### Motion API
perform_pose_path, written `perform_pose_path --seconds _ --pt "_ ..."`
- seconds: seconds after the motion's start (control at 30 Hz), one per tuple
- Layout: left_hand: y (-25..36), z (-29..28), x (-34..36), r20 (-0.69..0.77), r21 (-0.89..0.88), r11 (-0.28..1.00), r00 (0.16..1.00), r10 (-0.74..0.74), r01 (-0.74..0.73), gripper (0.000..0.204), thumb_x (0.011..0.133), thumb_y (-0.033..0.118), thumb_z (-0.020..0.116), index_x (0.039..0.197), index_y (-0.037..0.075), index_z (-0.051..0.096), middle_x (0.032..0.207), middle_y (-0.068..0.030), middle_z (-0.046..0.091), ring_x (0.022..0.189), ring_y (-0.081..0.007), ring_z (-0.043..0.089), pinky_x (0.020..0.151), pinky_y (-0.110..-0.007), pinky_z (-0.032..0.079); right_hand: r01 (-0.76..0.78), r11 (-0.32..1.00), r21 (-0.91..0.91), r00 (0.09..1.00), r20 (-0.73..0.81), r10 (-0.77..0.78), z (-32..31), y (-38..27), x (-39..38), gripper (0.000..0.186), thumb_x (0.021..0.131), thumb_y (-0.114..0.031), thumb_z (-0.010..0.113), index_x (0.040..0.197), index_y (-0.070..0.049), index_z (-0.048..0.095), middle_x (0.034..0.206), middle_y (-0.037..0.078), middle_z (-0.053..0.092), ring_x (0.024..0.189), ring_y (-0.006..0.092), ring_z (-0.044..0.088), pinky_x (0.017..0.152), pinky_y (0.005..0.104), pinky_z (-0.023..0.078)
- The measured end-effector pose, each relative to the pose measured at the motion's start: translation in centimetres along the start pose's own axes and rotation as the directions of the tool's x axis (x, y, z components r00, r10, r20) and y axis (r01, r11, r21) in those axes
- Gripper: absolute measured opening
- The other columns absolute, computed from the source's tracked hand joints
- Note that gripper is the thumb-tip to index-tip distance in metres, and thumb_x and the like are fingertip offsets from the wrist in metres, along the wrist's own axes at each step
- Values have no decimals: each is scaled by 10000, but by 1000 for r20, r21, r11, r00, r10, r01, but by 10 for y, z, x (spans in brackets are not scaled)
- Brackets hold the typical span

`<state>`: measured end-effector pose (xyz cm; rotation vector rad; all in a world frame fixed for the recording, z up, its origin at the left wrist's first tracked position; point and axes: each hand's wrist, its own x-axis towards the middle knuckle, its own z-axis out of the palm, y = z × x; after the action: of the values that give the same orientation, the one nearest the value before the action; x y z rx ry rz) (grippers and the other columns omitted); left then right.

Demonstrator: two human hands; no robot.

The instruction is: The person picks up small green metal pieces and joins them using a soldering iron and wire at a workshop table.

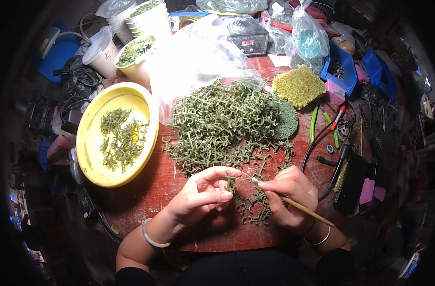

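Note:
Between the thumb and fingertips of my left hand is a small green hook-shaped piece, held upright over the table's near part. My right hand grips a needle tool with a wooden handle like a pen. Its thin metal tip points left, close to the green piece; whether they touch I cannot tell. Just beyond both hands rises a large pile of similar green pieces. Several loose green pieces lie on the red table between my hands, partly under the right one.
Left of the pile stands a yellow basin with more green pieces. Behind are a clear plastic bag, tubs and a digital scale. At right lie a yellow rough block, green-handled pliers, blue bins and a black device.

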<state>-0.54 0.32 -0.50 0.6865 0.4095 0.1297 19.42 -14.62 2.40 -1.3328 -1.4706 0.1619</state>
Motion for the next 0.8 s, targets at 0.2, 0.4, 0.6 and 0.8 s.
perform_pose_path --seconds 0.2,0.4,0.6,0.8 --pt "3 2 -2 -41 -46 997 997 -60 59 421 949 37 749 1346 -25 622 911 -15 651 780 -97 599 705 -243 499 26 997 67 998 55 -30 1 0 -8 258 820 49 796 1070 -9 773 848 70 648 710 214 616 636 322 514" --pt "2 -1 -2 -40 -80 994 996 -74 71 360 947 40 753 1285 -25 645 919 -34 658 801 -108 600 725 -259 503 55 997 63 997 59 -59 3 0 -6 251 822 35 809 1067 -7 777 849 66 647 708 207 616 632 315 512" --pt "0 -1 -2 -43 -85 995 997 -64 60 325 944 43 759 1243 -16 648 919 -39 654 802 -118 597 729 -268 495 56 997 59 997 58 -59 2 -1 -7 239 822 25 815 1056 -6 777 847 69 650 705 209 617 631 316 513" --pt "0 0 -1 -61 -74 996 997 -56 52 293 940 13 760 1212 -4 652 925 -34 661 815 -104 613 742 -260 509 73 997 30 996 40 -74 2 -1 -6 226 829 11 810 1052 -5 776 843 69 652 691 215 614 620 317 511"
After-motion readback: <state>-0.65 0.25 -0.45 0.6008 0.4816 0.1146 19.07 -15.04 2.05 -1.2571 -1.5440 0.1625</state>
